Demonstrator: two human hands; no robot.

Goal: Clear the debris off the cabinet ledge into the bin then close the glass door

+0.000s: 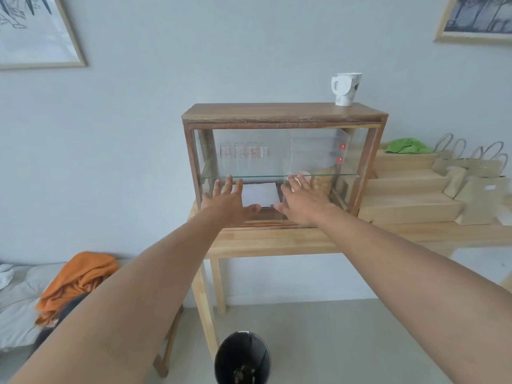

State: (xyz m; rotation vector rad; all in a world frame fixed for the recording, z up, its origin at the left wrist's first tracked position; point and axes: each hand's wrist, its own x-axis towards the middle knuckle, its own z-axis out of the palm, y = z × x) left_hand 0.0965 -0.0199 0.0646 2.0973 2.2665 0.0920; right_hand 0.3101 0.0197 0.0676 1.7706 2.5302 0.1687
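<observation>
In the head view, both hands reach forward to the cabinet (282,162) on the counter (277,241). The left hand (227,200) is spread flat, fingers splayed, against the lower glass front; the right hand (300,202) is spread flat too, palm toward the glass door (318,162), holding nothing. The ledge (266,225) along the cabinet's near bottom edge looks bare as far as the hands let it be seen, and the bin (242,357) on the floor below, near the counter's legs, holds some dark scraps, so the clearing seems done and the closing seems to be the step in hand. The door is a thin pane: stiff, smooth, slippery under bare palms, and fragile at its edges, so it likely wants flat, even pressure and a slow slide rather than a pinch on one corner. Inside, red printed scales show on clear measuring cups (243,153), and two small red stickers (342,147) sit on a clear box; none of this writing can be read. A paper cup (345,88) stands on top at the right.
</observation>
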